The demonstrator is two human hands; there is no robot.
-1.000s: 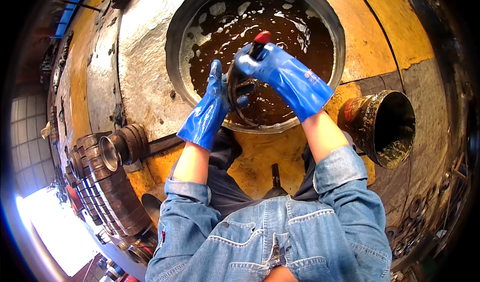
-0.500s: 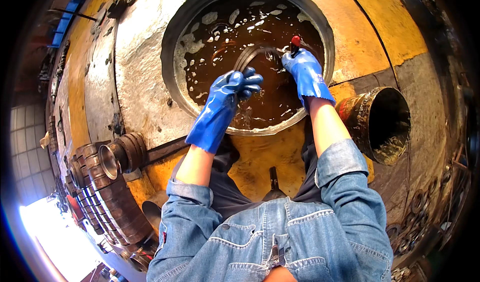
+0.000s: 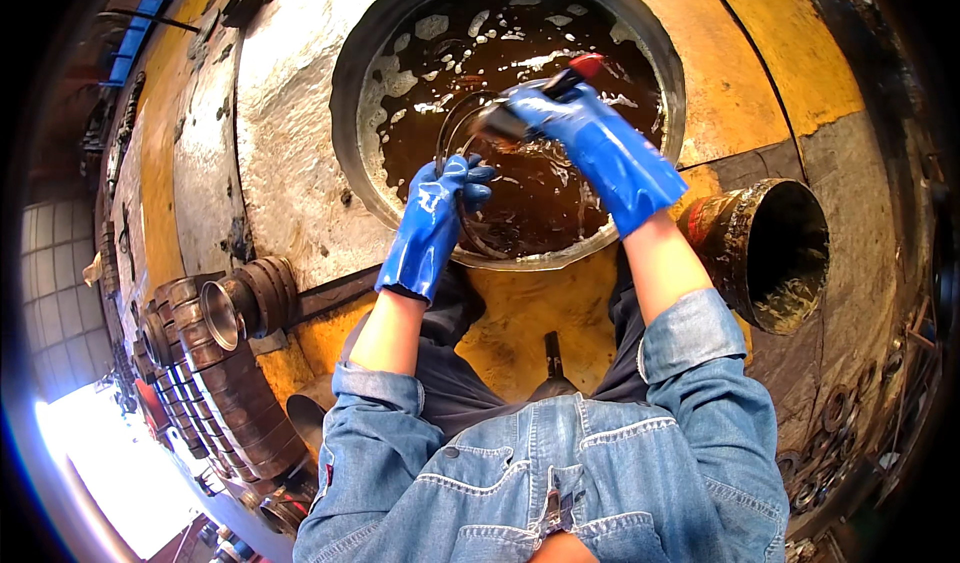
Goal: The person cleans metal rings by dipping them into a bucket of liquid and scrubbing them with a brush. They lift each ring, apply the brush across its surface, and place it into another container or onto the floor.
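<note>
In a blue rubber glove, my left hand [image 3: 437,203] is closed around a thin metal ring [image 3: 446,128], held up on edge over a round tub [image 3: 346,103] of brown, foamy liquid. My right hand [image 3: 590,138], gloved the same way, grips a brush [image 3: 586,66] with a red and black handle. The brush's head is smeared by motion and lies against or close to the ring's upper right side. Part of the ring is hidden behind the left glove and the brush.
Right of the tub, a dirty open metal cylinder [image 3: 745,253] lies on its side. Stacked metal rings [image 3: 235,393] stand at lower left, beside a flanged metal sleeve [image 3: 222,313]. More loose rings [image 3: 835,408] lie at the far right.
The right hand has swung the brush leftward along the ring, and the brush head now shows. The left hand has shifted slightly left and lower, and the ring is seen more as a full circle.
</note>
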